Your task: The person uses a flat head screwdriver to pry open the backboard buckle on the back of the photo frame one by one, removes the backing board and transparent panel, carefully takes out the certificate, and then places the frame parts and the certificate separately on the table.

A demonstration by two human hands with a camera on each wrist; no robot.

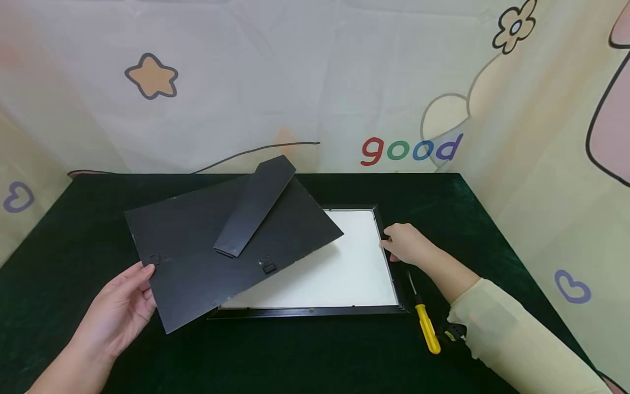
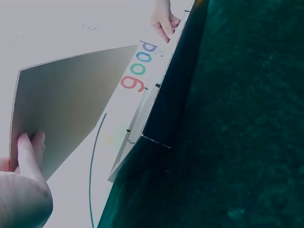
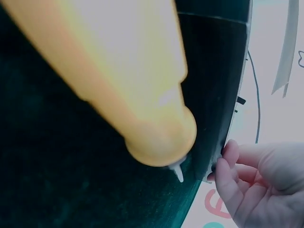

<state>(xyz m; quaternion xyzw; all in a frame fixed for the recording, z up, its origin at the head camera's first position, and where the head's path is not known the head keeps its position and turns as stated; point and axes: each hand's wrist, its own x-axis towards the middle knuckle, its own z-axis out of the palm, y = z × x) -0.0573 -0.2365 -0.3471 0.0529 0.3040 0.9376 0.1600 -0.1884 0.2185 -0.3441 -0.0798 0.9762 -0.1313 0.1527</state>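
Observation:
My left hand [image 1: 120, 309] pinches the left edge of a black picture frame backing board [image 1: 182, 235], thumb on its dark face. The board is tilted, with a folded easel stand [image 1: 256, 205] and small metal hangers on it. In the left wrist view the board's brownish inner face [image 2: 71, 95] shows. Below it lies the black picture frame [image 1: 315, 312], with a white sheet [image 1: 349, 262] inside. The board hides the frame's left part. My right hand [image 1: 406, 243] grips the frame's right side; the right wrist view shows the thumb and fingers [image 3: 230, 185] at its edge.
A yellow-handled screwdriver [image 1: 427, 328] lies right of the frame. Beside it, a small black and yellow object [image 1: 455, 331] is partly under the right sleeve. The table has a dark green cloth [image 1: 295, 361]; a printed curtain [image 1: 275, 65] hangs behind and at the sides.

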